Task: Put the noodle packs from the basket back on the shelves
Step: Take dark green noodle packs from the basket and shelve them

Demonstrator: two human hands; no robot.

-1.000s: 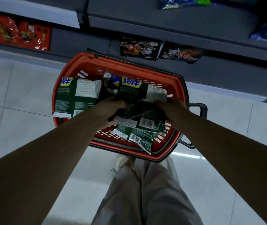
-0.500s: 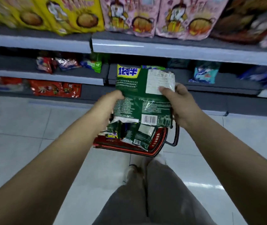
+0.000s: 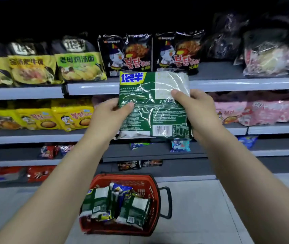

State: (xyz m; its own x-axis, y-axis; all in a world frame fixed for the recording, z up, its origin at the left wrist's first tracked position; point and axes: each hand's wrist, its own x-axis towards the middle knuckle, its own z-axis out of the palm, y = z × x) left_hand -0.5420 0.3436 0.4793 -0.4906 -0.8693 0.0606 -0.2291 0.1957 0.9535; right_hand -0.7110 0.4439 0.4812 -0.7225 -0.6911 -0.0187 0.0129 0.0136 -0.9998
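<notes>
A green noodle pack (image 3: pixel 150 106) with a yellow-and-blue corner label is held upright in front of the shelves, its back side toward me. My left hand (image 3: pixel 109 117) grips its left edge, thumb on the face. My right hand (image 3: pixel 195 110) grips the right edge, thumb across the white panel. Below on the floor stands the red basket (image 3: pixel 150 191) with several more packs (image 3: pixel 115 206), mostly green ones and a blue one. The grey shelf edge (image 3: pixel 91 88) runs just behind the held pack's top.
Yellow packs (image 3: pixel 77 66) and black packs (image 3: pixel 128 54) fill the upper shelf. Yellow packs (image 3: pixel 70 115) sit left and pink packs (image 3: pixel 261 111) right on the shelf below. The lower shelves hold small blue and red packets. The basket's black handle (image 3: pixel 166 201) juts right over pale floor tiles.
Both hands lifted the green pack out of the basket and raised it to shelf height. The view tilted up from the basket to the shelves.
</notes>
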